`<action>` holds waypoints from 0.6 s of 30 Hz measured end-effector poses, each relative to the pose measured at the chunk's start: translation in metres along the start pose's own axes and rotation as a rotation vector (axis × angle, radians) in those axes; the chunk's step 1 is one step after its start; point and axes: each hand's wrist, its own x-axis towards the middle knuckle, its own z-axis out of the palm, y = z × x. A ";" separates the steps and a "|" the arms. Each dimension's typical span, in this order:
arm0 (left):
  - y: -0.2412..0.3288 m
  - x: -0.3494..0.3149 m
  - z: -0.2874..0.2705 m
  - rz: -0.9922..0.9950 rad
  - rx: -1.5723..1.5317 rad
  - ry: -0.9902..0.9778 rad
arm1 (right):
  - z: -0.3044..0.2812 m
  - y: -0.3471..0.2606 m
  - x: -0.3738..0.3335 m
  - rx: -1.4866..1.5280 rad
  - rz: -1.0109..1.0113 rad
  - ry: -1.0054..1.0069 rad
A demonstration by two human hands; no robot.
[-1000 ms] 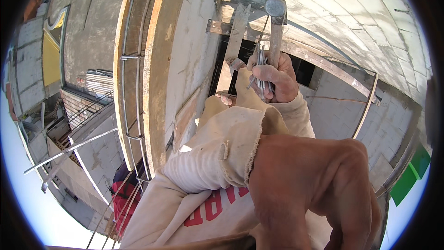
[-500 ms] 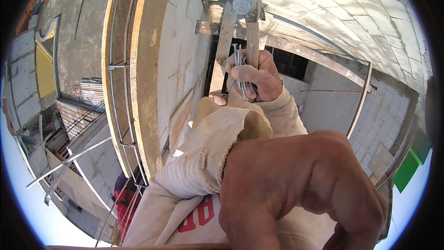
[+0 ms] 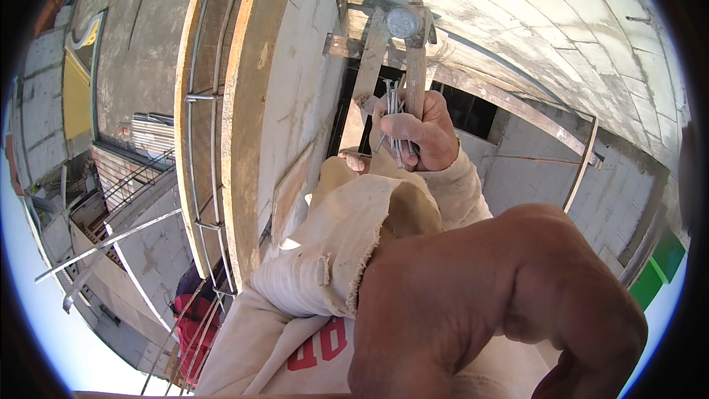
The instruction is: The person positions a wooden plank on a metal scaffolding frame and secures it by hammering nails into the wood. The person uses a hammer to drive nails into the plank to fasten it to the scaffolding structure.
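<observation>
My right hand point(image 3: 425, 133) is closed round the wooden handle of a hammer point(image 3: 415, 77), whose round metal face points up at me. In the same grip stands a bundle of long nails point(image 3: 393, 103), under the thumb. Much nearer, my left hand point(image 3: 480, 295) reaches across my chest from a frayed, pale sleeve point(image 3: 332, 251). Its back faces me and its fingers curl inward; the tips are hidden, as is anything between them. Beyond the left sleeve, what looks like toes point(image 3: 356, 161) shows beside a narrow wooden strip point(image 3: 371, 63).
On the left, metal rods point(image 3: 198, 96) run between two upright-edged boards point(image 3: 255, 59). A pale block wall point(image 3: 532, 0) curves along the top right. A thin wooden strip point(image 3: 583, 166) leans at the right. Lower buildings point(image 3: 125, 229) lie far down at the left.
The view has shifted slightly, so the hammer, nails and boards sit a little lower and farther right. My left hand has moved slightly right. My right hand keeps its hold.
</observation>
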 end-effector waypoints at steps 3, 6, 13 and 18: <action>0.008 -0.001 -0.004 0.022 0.082 0.014 | -0.003 0.004 0.001 -0.028 0.013 -0.015; 0.018 0.002 0.004 0.028 0.152 0.017 | 0.004 0.002 0.000 -0.042 0.000 -0.028; 0.057 -0.026 -0.008 0.004 0.160 0.143 | -0.001 0.002 -0.002 -0.060 -0.008 -0.020; 0.112 -0.069 0.004 0.090 0.084 -0.021 | -0.010 -0.003 -0.004 -0.046 -0.011 -0.043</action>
